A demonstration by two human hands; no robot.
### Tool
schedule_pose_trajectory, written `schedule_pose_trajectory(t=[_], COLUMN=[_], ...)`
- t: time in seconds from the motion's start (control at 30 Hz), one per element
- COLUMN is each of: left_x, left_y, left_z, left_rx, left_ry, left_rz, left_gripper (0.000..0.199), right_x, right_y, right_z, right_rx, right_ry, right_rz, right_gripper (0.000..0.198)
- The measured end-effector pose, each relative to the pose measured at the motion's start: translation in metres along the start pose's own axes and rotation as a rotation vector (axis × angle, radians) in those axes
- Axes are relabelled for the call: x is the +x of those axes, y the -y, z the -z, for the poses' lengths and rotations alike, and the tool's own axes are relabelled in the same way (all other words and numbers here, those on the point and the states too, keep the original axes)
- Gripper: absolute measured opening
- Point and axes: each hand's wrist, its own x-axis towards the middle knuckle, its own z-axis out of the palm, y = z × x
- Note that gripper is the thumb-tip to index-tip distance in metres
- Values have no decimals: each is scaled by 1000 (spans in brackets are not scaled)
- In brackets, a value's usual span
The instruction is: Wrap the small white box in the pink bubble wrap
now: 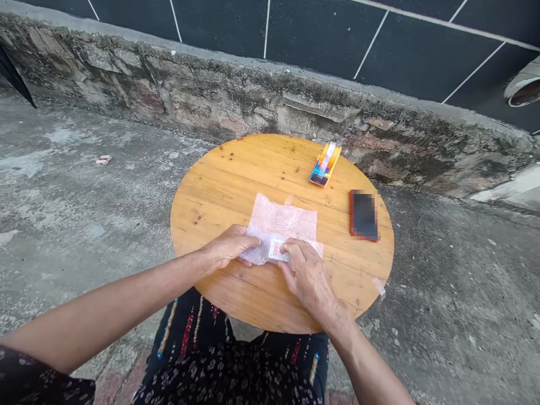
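Note:
A sheet of pinkish bubble wrap [291,218] lies on the round wooden table [211,194], its near edge folded up around a small white box [276,249] with red print. My left hand [236,244] is closed on the left end of the folded bubble wrap, thumb on top. My right hand [304,267] grips the right side of the white box, thumb and fingers pressed on it. Part of the box is covered by my right fingers and the wrap. A short strip of clear tape [289,199] shows at the far edge of the sheet.
A yellow and blue tape dispenser [325,164] stands at the table's far right. A dark phone with a red edge [363,215] lies at the right. Another tape strip [379,289] hangs over the right rim. Behind the table runs a low stone wall base [202,101].

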Motion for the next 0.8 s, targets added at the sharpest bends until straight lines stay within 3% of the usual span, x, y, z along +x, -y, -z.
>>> schedule_pose_trajectory(t=[0.33, 0.53, 0.8], left_x=[3, 16, 22], left_y=[-3, 4, 2], left_z=[-4, -2, -8], left_rx=[82, 209, 204], left_ry=[-58, -86, -94], left_rz=[-15, -113, -185], left_gripper=[18, 17, 19], right_x=[0, 2, 8], right_y=[-2, -4, -4], right_z=[0, 0, 7], right_rx=[13, -56, -75], right_ry=[8, 27, 78], right_rz=[13, 83, 133], right_gripper=[25, 34, 23])
